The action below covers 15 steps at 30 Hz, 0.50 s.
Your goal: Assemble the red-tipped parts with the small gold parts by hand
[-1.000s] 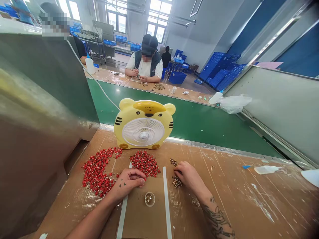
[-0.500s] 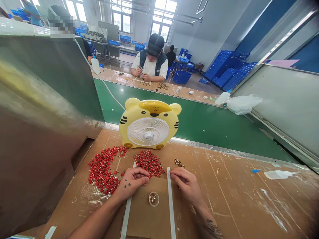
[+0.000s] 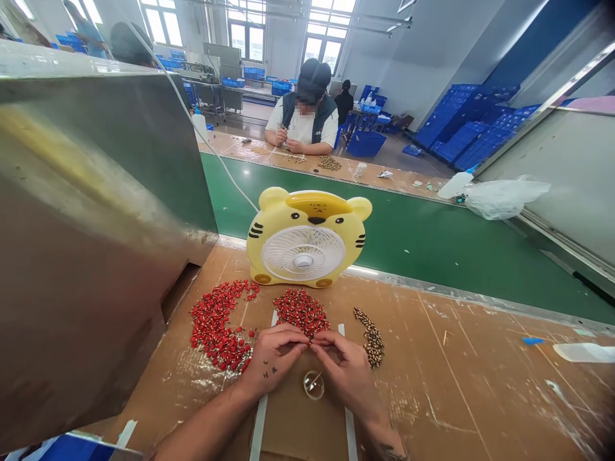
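Note:
My left hand point(image 3: 276, 358) and my right hand point(image 3: 346, 368) meet fingertip to fingertip over the brown board point(image 3: 302, 429), both pinched closed. A tiny red piece shows at the left fingertips; what the right fingers pinch is too small to make out. Just beyond the fingers lies a heap of small red pieces with gold-coloured bits point(image 3: 300, 310). Left of my left hand spreads a larger curved pile of red pieces point(image 3: 214, 330). A curved row of small gold-and-dark pieces point(image 3: 372, 339) lies beyond my right hand. Between my wrists stands a small round clear cup point(image 3: 314, 386) with a thin stick in it.
A yellow animal-faced fan point(image 3: 307, 240) stands behind the heaps, its white cable running up left. A large metal box point(image 3: 106, 243) rises at left. At far right lies a white bottle point(image 3: 583, 352). Across the green strip point(image 3: 408, 237), a co-worker point(image 3: 305, 115) handles small parts.
My right hand has moved left from beside the gold-and-dark pieces, uncovering them, and its fingertips now meet my left hand's. The whole view has shifted slightly.

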{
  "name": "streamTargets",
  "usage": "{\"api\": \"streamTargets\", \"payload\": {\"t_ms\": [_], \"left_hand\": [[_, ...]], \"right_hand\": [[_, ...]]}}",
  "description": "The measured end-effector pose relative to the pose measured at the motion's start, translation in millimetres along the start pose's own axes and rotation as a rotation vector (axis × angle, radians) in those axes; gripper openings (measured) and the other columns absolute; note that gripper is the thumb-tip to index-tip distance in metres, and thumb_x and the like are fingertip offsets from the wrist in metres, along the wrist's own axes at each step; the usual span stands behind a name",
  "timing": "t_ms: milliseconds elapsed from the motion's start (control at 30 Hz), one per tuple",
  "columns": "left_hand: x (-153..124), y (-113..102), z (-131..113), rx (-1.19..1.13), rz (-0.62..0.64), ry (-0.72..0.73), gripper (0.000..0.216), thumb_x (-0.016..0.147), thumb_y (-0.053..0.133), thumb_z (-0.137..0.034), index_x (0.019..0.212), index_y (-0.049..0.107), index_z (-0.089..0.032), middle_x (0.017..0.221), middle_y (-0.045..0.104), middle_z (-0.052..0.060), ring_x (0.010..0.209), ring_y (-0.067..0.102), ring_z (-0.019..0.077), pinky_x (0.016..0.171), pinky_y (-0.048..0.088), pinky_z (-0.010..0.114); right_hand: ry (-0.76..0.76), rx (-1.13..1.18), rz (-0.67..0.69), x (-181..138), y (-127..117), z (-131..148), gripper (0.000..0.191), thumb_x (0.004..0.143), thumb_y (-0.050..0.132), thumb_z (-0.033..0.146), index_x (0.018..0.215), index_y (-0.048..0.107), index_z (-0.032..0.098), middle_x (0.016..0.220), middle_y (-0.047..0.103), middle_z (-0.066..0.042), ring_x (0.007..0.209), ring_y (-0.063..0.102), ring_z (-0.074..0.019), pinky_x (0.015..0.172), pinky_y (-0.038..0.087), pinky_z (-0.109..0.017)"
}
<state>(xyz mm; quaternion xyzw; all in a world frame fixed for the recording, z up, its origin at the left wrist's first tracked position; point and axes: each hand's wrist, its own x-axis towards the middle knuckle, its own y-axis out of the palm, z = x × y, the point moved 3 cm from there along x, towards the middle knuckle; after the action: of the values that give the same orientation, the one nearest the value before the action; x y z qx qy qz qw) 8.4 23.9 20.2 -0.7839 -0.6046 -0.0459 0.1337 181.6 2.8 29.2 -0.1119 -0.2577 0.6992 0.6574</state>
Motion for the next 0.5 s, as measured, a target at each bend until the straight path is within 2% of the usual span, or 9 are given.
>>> {"api": "streamTargets", "payload": {"t_ms": [167,500], "left_hand": [[-1.2,1.2,0.5,0.058,0.012,0.037,0.019,0.084,0.062,-0.013,0.091,0.079,-0.019,0.090,0.075,0.010,0.084,0.070,0.0196,0.079,0.056,0.029],[-0.3,0.5,-0.4,0.056,0.026,0.011,0.018,0.084,0.063,-0.015,0.091,0.079,-0.020,0.087,0.076,0.008,0.079,0.069,0.0188,0.074,0.055,0.027]], "right_hand": [[-0.007,-0.001,-0.002,0.5,0.8,-0.3,0.013,0.091,0.062,0.032,0.092,0.068,0.020,0.085,0.075,-0.005,0.077,0.073,-0.0193,0.074,0.060,-0.028],[-0.022,-0.007,-0.003,-2.1,1.4,3.8,0.013,0.092,0.060,0.033,0.091,0.067,0.021,0.083,0.074,-0.004,0.075,0.072,-0.0188,0.073,0.058,-0.028]]}}
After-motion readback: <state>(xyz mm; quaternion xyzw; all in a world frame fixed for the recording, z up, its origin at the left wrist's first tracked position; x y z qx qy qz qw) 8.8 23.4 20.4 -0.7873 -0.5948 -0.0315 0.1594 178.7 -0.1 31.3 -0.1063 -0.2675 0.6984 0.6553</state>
